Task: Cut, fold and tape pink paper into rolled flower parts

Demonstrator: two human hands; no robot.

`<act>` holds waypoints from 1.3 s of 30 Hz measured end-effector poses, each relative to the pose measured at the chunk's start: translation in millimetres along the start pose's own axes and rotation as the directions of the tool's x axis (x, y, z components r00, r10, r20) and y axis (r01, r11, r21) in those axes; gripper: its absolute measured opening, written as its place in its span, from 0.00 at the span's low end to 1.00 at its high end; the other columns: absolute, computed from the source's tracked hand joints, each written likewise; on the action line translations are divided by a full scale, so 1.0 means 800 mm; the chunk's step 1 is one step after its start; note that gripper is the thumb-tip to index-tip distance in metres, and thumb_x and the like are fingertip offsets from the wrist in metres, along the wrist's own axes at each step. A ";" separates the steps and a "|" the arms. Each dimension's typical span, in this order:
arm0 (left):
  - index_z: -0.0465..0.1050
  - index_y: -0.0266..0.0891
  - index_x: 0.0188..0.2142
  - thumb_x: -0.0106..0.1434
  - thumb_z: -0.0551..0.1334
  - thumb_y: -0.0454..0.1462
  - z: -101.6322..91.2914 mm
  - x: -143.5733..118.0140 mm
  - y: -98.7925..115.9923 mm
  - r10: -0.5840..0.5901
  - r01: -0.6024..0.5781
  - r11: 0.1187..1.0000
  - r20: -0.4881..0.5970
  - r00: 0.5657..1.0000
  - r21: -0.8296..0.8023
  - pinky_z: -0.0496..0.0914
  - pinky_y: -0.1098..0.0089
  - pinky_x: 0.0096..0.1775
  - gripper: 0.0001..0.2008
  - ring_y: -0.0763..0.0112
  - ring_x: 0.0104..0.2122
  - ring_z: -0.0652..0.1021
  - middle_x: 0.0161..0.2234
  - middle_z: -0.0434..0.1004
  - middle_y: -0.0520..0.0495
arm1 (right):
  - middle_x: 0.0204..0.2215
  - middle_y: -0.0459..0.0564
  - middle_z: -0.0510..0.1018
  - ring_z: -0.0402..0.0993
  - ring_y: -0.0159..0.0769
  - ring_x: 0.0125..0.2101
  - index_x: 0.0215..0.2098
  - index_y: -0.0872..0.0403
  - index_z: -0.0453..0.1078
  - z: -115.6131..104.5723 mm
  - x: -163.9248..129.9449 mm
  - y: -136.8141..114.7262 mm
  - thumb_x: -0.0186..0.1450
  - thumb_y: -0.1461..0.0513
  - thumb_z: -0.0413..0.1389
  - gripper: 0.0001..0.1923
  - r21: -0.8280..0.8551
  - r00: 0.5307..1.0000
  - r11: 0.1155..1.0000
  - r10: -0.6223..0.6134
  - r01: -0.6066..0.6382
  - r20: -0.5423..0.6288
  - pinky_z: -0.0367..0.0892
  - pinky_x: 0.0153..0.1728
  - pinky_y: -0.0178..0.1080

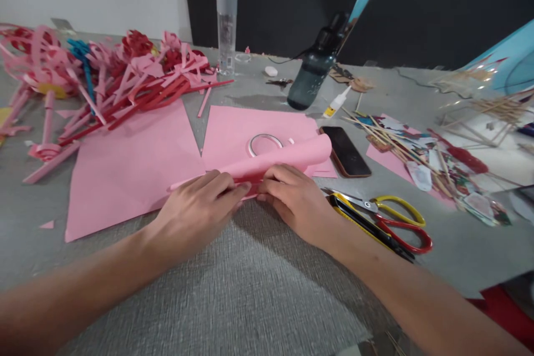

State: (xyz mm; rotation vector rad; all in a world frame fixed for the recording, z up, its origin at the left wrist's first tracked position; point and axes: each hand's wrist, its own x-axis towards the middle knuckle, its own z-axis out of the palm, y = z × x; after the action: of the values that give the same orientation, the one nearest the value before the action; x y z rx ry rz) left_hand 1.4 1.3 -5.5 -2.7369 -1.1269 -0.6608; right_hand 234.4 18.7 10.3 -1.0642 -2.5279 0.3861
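Both hands, left hand [199, 208] and right hand [297, 200], are being pressed onto a pink paper sheet [267, 158], its rolled edge pinched in each grip mid-table [258, 289], scissors [392, 222] just right.

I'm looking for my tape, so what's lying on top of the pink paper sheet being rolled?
A clear tape ring lies on the pink paper sheet, behind the rolled edge pressed by both hands. The roll hides the paper beneath it.

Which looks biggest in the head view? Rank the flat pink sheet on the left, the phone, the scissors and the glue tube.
1. Flat pink sheet.
2. Scissors and phone: alike, and the scissors lie nearer, so unranked.
3. Glue tube, smallest, but farthest.
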 end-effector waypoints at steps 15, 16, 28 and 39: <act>0.71 0.41 0.38 0.74 0.54 0.36 0.000 -0.004 0.001 0.022 -0.023 1.000 0.055 0.998 0.017 0.70 0.64 0.29 0.09 0.66 0.32 0.74 0.33 0.72 0.49 | 0.43 0.52 0.76 0.70 0.40 0.44 0.41 0.54 0.73 0.002 0.000 0.005 0.72 0.67 0.51 0.08 -0.016 0.999 0.999 -0.033 0.033 -0.004 0.63 0.47 0.45; 0.72 0.41 0.39 0.73 0.54 0.36 0.001 -0.004 0.001 0.022 -0.023 1.000 0.047 0.999 0.021 0.70 0.64 0.29 0.09 0.66 0.32 0.74 0.33 0.72 0.49 | 0.45 0.53 0.76 0.70 0.41 0.47 0.42 0.54 0.73 0.002 0.000 0.005 0.72 0.66 0.51 0.08 -0.019 0.999 0.999 -0.041 0.041 -0.008 0.63 0.49 0.46; 0.71 0.38 0.38 0.72 0.55 0.32 0.003 -0.007 0.000 0.073 -0.073 0.997 0.006 0.997 0.017 0.67 0.67 0.27 0.07 0.67 0.29 0.74 0.31 0.72 0.48 | 0.38 0.51 0.75 0.69 0.41 0.43 0.41 0.54 0.72 0.001 0.000 0.006 0.70 0.68 0.53 0.07 0.001 0.999 0.999 -0.053 0.053 -0.011 0.65 0.46 0.45; 0.75 0.40 0.42 0.70 0.58 0.34 0.004 -0.002 -0.001 0.066 -0.067 0.997 0.021 0.998 0.041 0.72 0.60 0.35 0.06 0.61 0.36 0.77 0.36 0.75 0.48 | 0.36 0.51 0.76 0.69 0.39 0.40 0.39 0.56 0.71 0.002 -0.001 0.004 0.71 0.68 0.51 0.07 -0.001 0.999 0.999 -0.038 0.038 0.024 0.64 0.45 0.44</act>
State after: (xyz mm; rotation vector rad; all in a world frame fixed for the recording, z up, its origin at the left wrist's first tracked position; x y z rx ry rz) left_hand 0.8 1.8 -9.0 -2.7380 -1.0359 -0.5964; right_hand 236.2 20.2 7.9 -1.0167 -2.5657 0.3883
